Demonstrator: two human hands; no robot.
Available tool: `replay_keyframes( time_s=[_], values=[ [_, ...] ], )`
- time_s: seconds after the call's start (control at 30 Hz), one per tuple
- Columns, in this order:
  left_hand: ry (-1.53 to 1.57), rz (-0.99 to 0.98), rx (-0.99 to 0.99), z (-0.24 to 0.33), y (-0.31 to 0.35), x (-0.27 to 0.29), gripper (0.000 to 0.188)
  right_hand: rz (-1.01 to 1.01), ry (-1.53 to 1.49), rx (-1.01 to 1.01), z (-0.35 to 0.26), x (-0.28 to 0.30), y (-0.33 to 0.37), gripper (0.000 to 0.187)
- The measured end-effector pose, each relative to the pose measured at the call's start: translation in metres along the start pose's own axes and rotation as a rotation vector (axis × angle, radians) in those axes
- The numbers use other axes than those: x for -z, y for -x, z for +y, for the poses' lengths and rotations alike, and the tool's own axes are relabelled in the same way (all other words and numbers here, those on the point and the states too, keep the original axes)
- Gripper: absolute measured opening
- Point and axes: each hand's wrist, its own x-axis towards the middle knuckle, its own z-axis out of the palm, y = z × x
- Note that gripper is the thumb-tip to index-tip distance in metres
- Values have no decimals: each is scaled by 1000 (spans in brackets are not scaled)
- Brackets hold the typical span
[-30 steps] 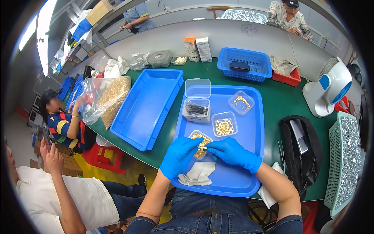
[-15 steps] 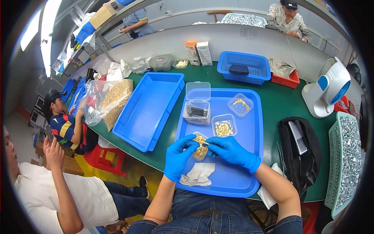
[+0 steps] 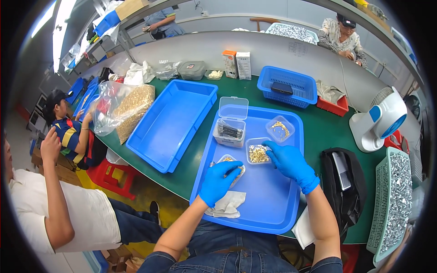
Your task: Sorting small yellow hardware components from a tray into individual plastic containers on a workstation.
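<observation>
My left hand (image 3: pixel 221 182), in a blue glove, is closed with bent fingers over the near clear container (image 3: pixel 240 174) of small gold-coloured parts. What its fingertips hold, if anything, is hidden. My right hand (image 3: pixel 295 166), also gloved, reaches to the right rim of the middle clear container (image 3: pixel 248 155). Its thumb and forefinger are slightly apart beside the small gold metal parts (image 3: pixel 258 154) there. A third clear container (image 3: pixel 274 133) with fewer gold parts lies tilted behind. A lidded clear box (image 3: pixel 231 139) with black thin pieces stands open at the left. All sit in a blue tray (image 3: pixel 273 204).
A whitish cloth (image 3: pixel 227 204) lies at the tray's near left. Around it are another blue tray (image 3: pixel 170 129), a bag of gold parts (image 3: pixel 135 109), a blue basket (image 3: pixel 287 84), a white fan (image 3: pixel 378 120), a black bag (image 3: pixel 341 195) and a green basket of silver parts (image 3: pixel 393 204). People are at left and behind.
My right hand has moved away from the left, up and right to the middle container. A small gold piece seen between both hands no longer shows. My left hand stays over the near container.
</observation>
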Motion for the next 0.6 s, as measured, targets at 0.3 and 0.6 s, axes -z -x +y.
replay_keyframes(
  time_s=[0.3, 0.6],
  values=[
    [-54, -48, -108, 10, -33, -17, 21, 101, -141, 64, -1, -2, 1, 32],
    [-193, -60, -340, 12, -64, -49, 14, 221, -72, 78, -7, -5, 2, 32]
  ],
)
